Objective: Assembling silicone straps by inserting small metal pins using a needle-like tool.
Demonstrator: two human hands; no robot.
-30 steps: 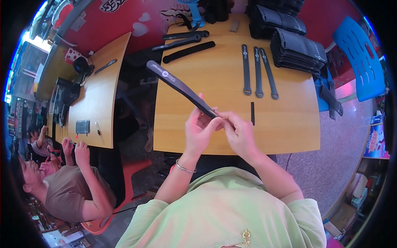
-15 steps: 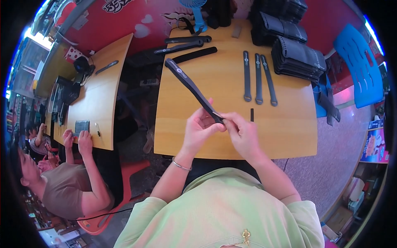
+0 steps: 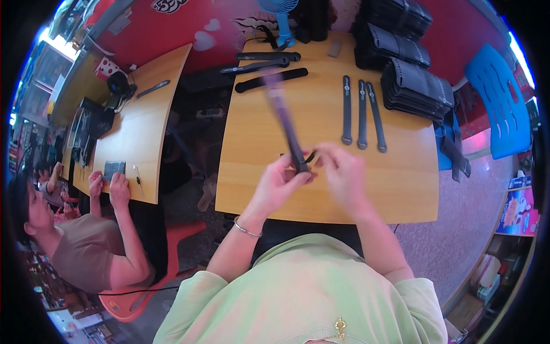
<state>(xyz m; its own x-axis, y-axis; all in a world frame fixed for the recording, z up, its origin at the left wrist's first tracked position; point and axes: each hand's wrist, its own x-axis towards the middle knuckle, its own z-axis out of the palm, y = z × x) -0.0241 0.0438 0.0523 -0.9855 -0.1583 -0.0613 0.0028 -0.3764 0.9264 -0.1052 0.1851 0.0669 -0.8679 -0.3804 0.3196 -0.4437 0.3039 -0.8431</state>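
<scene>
My left hand (image 3: 282, 179) grips the near end of a long dark strap (image 3: 285, 120), which rises blurred away from me over the wooden table (image 3: 258, 172). My right hand (image 3: 338, 167) is beside it, fingers pinching at the same strap end, where a small black loop (image 3: 309, 157) shows. Three flat dark straps (image 3: 361, 112) lie side by side on the table beyond my hands.
Stacks of folded black straps (image 3: 415, 86) sit at the table's far right. More straps (image 3: 269, 79) and a blue fan (image 3: 281, 23) lie at the far edge. A blue chair (image 3: 498, 109) stands to the right. At the left, another person (image 3: 80, 246) sits at a second table (image 3: 137, 126).
The strap has swung from pointing far left to nearly upright, away from me. Both hands shifted slightly and stay at its near end.
</scene>
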